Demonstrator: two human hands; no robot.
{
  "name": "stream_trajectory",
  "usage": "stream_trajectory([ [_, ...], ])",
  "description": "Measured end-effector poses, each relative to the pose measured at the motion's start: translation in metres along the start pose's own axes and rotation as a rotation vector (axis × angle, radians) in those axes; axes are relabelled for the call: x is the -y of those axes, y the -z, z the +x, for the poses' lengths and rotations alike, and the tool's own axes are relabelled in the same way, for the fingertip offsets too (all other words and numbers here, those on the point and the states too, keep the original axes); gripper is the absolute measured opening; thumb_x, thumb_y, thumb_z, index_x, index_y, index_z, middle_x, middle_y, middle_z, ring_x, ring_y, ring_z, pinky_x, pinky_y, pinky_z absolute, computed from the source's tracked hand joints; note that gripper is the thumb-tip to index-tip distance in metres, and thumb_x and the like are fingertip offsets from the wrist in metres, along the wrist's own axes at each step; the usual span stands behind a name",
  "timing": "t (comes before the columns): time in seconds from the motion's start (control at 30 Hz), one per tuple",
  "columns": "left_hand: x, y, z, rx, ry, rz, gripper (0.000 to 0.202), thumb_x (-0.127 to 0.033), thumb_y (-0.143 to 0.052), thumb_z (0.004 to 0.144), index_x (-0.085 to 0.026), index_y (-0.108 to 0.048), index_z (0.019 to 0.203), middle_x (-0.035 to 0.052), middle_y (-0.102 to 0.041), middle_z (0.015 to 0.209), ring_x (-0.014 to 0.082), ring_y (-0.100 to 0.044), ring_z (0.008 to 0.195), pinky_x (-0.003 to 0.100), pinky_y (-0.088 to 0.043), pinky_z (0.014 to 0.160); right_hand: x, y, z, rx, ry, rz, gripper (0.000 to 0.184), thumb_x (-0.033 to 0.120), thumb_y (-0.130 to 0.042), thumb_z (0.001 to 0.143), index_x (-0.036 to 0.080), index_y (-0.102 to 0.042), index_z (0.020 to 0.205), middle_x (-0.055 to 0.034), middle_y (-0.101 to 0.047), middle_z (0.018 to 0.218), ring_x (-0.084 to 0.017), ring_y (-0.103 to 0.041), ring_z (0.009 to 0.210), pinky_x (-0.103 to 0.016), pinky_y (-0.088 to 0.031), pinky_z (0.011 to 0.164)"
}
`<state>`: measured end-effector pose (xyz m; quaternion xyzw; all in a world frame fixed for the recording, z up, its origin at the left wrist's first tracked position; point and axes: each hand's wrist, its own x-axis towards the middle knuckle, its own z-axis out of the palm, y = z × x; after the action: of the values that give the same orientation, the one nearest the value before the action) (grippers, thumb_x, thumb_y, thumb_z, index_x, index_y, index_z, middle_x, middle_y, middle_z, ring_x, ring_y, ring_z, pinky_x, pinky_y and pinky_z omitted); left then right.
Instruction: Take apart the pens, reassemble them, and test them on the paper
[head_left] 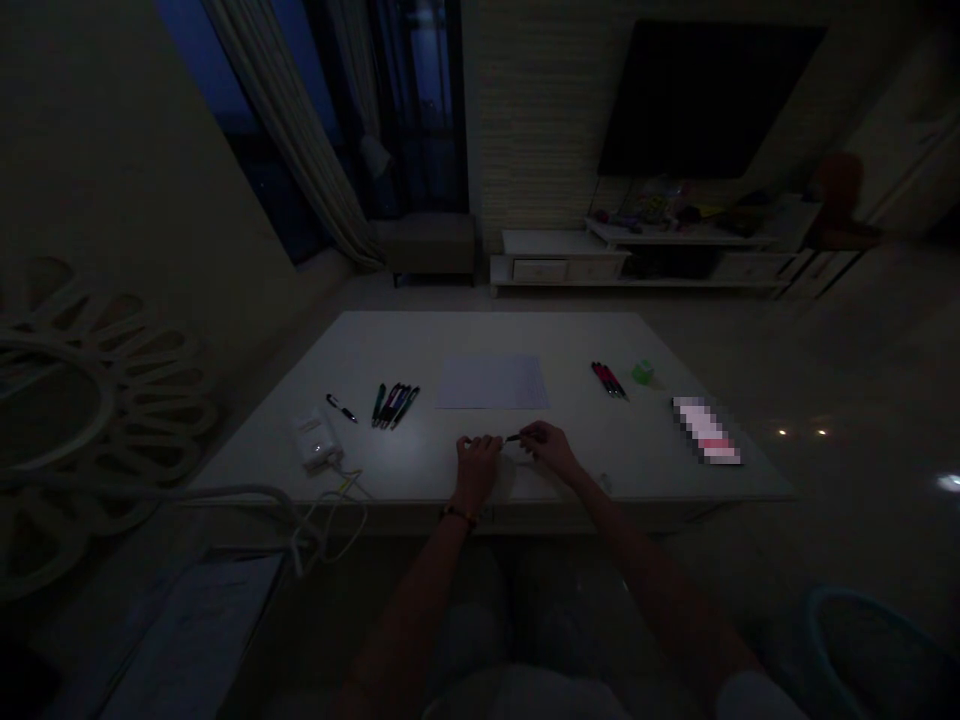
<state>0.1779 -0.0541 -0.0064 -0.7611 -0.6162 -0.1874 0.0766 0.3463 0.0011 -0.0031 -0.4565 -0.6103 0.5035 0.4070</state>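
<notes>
Close to the table's front edge, my left hand (478, 468) is closed around a slim dark piece that looks like part of a pen; only its end shows at the fingers. Just right of it, my right hand (553, 450) pinches a dark pen piece (514, 438), its thin end pointing at my left fingers. The dim light hides whether the two pieces touch. Beyond my hands lies a sheet of white paper (491, 383). Several pens (394, 406) lie side by side to the left, with a black-and-white pen (342, 408) apart from them. Red-and-black pens (609, 380) lie to the right.
A small green object (643, 373) and a blurred-out phone-like item (706, 431) are at the white table's (570, 340) right. At left sits a white box (316, 440) with a white cable (330, 515) hanging over the front edge. A tiny clear item (605, 482) lies near my right forearm.
</notes>
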Motion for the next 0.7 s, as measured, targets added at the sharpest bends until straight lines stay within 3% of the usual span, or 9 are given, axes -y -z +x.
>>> stream_trajectory([
  [0.2, 0.003, -0.003, 0.0, 0.002, -0.041, -0.047, 0.026, -0.012, -0.04, 0.086, -0.022, -0.053, 0.107, 0.0062, -0.059, 0.102, 0.0182, -0.053, 0.094, 0.037, -0.032, 0.089, 0.005, 0.004, -0.001, -0.035, -0.043, 0.028, 0.037, 0.052, -0.058, 0.071, 0.015, -0.057, 0.079, -0.0039, -0.064, 0.061, -0.011, -0.055, 0.047, -0.02, -0.039, 0.039],
  [0.4, 0.005, -0.007, 0.0, 0.037, -0.081, -0.09, 0.051, -0.005, -0.041, 0.081, -0.021, -0.038, 0.129, 0.0068, -0.055, 0.105, 0.0177, -0.05, 0.093, 0.031, -0.037, 0.083, 0.006, 0.001, -0.001, -0.207, -0.025, 0.126, 0.041, 0.055, -0.063, 0.064, 0.017, -0.055, 0.078, -0.0027, -0.062, 0.061, -0.012, -0.054, 0.049, -0.022, -0.04, 0.042],
  [0.57, 0.002, -0.003, 0.001, 0.043, -0.043, -0.035, 0.027, -0.014, -0.042, 0.086, -0.021, -0.051, 0.11, 0.0063, -0.053, 0.096, 0.0194, -0.048, 0.088, 0.032, -0.037, 0.077, 0.011, 0.001, -0.002, -0.129, -0.004, 0.124, 0.041, 0.054, -0.062, 0.066, 0.016, -0.058, 0.08, -0.0033, -0.062, 0.064, -0.012, -0.054, 0.052, -0.022, -0.041, 0.043],
  [0.7, 0.002, -0.002, 0.002, 0.049, -0.018, 0.014, 0.019, -0.013, -0.042, 0.086, -0.021, -0.053, 0.099, 0.0062, -0.052, 0.092, 0.0199, -0.048, 0.088, 0.033, -0.036, 0.076, 0.005, 0.026, -0.005, -0.191, -0.021, 0.111, 0.039, 0.052, -0.063, 0.066, 0.015, -0.059, 0.077, -0.0021, -0.059, 0.059, -0.01, -0.049, 0.047, -0.021, -0.036, 0.04],
])
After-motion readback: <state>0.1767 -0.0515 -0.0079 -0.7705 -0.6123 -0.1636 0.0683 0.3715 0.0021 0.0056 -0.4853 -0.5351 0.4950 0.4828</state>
